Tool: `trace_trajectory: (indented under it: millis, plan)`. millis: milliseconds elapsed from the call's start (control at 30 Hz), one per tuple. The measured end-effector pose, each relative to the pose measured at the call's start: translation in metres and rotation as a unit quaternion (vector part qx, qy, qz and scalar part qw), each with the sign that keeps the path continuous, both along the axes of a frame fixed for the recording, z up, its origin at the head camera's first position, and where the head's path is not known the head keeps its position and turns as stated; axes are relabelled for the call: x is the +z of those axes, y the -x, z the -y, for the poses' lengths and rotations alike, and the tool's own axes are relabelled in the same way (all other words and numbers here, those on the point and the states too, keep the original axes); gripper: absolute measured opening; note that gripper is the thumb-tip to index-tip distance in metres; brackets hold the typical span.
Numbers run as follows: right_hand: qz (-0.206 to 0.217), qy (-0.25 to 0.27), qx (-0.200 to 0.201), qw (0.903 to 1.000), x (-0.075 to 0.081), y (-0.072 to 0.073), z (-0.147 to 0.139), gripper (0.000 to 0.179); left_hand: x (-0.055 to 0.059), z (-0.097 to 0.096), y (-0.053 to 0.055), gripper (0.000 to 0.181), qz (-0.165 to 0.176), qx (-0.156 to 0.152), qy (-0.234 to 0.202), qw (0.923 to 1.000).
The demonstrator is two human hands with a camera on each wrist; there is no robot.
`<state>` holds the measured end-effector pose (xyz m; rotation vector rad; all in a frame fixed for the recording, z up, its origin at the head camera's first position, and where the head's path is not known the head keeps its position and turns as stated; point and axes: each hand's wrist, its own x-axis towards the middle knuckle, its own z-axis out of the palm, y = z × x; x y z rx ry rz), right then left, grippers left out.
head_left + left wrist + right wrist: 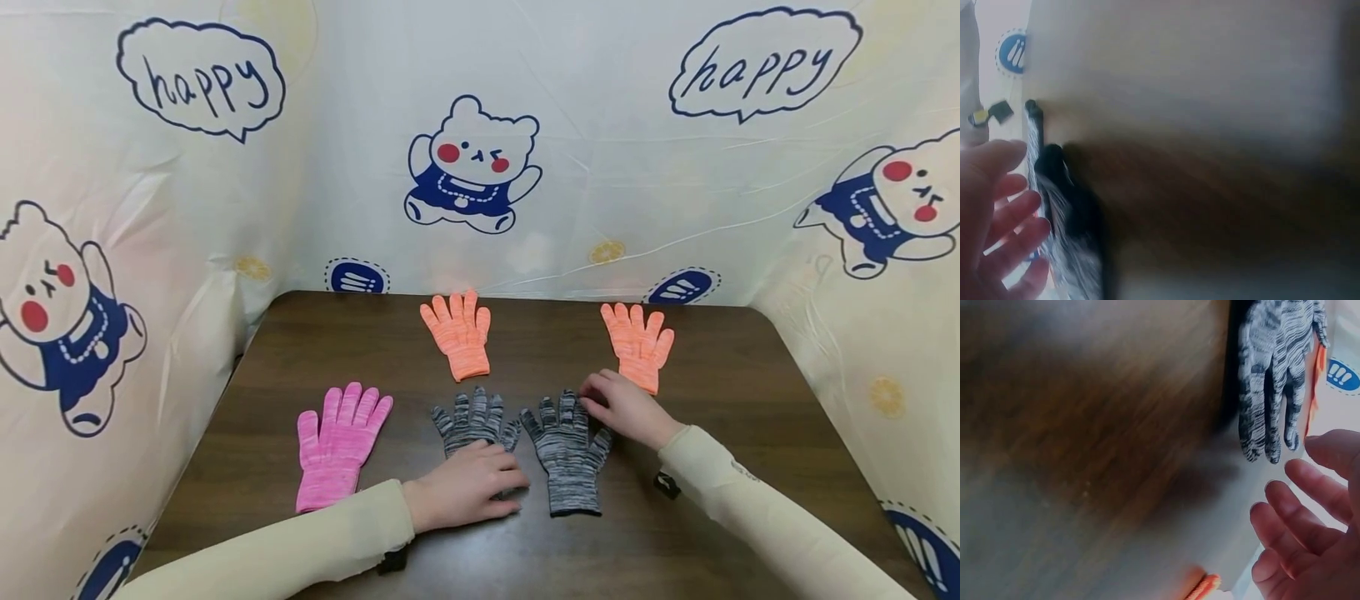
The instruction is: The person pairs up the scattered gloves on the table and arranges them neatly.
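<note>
Two grey gloves lie flat side by side at the middle of the table (247, 442), fingers pointing away from the person. The left grey glove (472, 418) has its cuff end under the left hand (468, 487), which lies across it with fingers loosely bent; the left wrist view shows thumb and fingers apart, nothing between them. The right grey glove (573, 467) is uncovered save at its finger end, where the right hand (628, 408) is poised, its digits likewise apart and gripping nothing. Whether its fingertips touch the knit cannot be told. The hands' positions appear suited to flattening and aligning the grey gloves.

Beyond lie the left orange glove (461, 337) and the right orange glove (636, 337), the latter's cuff just beside the right hand. A pink glove (337, 450) lies to the left. The spread layout presumably keeps each shape readable.

The left sleeve (300, 542) overlaps the pink cuff's lower edge. Both wrist views are largely blurred tabletop; an orange piece (1204, 587) in the right one is cut off. A printed sheet (585, 183) encloses the table.
</note>
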<state>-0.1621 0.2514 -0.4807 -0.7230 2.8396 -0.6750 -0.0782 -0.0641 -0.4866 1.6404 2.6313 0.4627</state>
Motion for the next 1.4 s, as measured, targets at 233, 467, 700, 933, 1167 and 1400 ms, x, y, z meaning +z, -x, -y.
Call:
trace_trajectory:
  millis: [233, 467, 700, 933, 1167, 1400]
  plan:
    - [0.031, -0.009, 0.002, 0.9995, -0.005, 0.012, 0.004, 0.017, -0.002, -0.028, -0.003, 0.029, -0.025, 0.016, 0.039, 0.9988]
    - [0.039, -0.009, 0.012, 0.9991, -0.008, 0.019, 0.007, 0.013, -0.008, -0.047, -0.008, 0.026, -0.073, 0.038, 0.026, 0.9962]
    - [0.063, 0.022, 0.011, 0.9977, -0.009, 0.022, 0.008, 0.017, -0.009, -0.054, -0.009, 0.027, -0.083, 0.043, 0.03, 0.9951]
    - [0.102, 0.068, 0.011, 0.9924, -0.011, 0.026, 0.006, 0.021, -0.007, -0.054, -0.01, 0.025, -0.068, 0.033, 0.042, 0.9963]
    - [0.115, 0.059, -0.007, 0.9916, -0.011, 0.03, 0.007, 0.007, -0.006, -0.053, -0.01, 0.021, -0.068, 0.028, 0.041, 0.9965]
    - [0.101, 0.058, -0.026, 0.9929, -0.015, 0.032, 0.012, 0.009, -0.006, -0.054, -0.011, 0.021, -0.072, 0.019, 0.04, 0.9964]
